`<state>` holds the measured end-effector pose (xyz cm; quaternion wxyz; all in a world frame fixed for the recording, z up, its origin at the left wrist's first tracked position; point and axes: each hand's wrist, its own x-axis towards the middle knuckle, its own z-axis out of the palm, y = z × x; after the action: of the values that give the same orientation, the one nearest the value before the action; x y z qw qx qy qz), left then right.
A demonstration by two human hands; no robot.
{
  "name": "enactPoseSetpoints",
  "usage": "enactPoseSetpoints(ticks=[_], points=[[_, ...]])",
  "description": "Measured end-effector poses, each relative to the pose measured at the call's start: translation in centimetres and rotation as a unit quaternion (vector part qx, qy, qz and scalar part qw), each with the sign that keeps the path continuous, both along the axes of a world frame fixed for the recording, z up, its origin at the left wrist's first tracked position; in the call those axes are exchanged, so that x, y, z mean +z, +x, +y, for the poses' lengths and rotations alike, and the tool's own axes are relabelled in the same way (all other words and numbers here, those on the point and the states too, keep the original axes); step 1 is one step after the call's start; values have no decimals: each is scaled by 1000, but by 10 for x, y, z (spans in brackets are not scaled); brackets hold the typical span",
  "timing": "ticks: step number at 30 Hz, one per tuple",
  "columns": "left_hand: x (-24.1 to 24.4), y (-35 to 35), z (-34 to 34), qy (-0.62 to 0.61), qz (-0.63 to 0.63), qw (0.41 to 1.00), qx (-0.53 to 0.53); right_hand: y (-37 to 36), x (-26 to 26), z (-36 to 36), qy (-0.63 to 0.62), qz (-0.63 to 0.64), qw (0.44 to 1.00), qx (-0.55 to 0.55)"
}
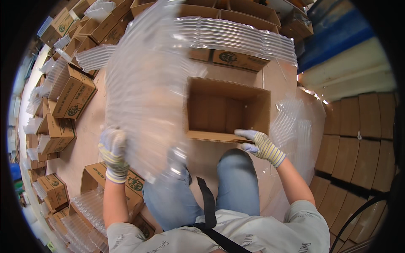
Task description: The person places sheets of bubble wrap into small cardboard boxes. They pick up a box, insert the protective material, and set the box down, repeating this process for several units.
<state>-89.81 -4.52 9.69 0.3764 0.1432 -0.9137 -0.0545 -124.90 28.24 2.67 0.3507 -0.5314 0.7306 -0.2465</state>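
Note:
An empty, open-topped cardboard box (pixel 221 109) stands before me on the floor. My right hand (pixel 261 145), in a striped knit glove, grips the near rim of that box by its right corner, fingers over the edge. On the left, my left hand (pixel 114 153), gloved alike, is closed on the edge of a large clear plastic air-column cushioning sheet (pixel 145 79). Motion blurs this sheet, which hangs left of the box, reaches over my left thigh and stretches up past the far boxes. Its folds partly hide the fingers of my left hand.
More air-column sheeting (pixel 234 33) lies across boxes at the far side, and loose pieces (pixel 291 121) lie right of the box. Printed cartons (pixel 72 91) lined with plastic crowd the left. A printed carton (pixel 134 186) is beside my left forearm. Flattened cardboard (pixel 357 142) is stacked at right.

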Motion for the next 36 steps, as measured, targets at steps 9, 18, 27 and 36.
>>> enactPoseSetpoints(ticks=[9, 18, 27, 36], points=[[35, -206, 95, -181, -110, 896, -389, 18, 71, 56, -367, -419, 695, -455], [-31, -228, 82, -289, -226, 802, -471, -2, 3, 150, -290, -563, 572, -521], [-43, -208, 80, -236, -224, 811, -487, -41, -11, 103, 30, -195, 919, -342], [-80, -236, 24, 533, -162, 830, -22, -22, -30, 102, -27, -259, 887, -382]])
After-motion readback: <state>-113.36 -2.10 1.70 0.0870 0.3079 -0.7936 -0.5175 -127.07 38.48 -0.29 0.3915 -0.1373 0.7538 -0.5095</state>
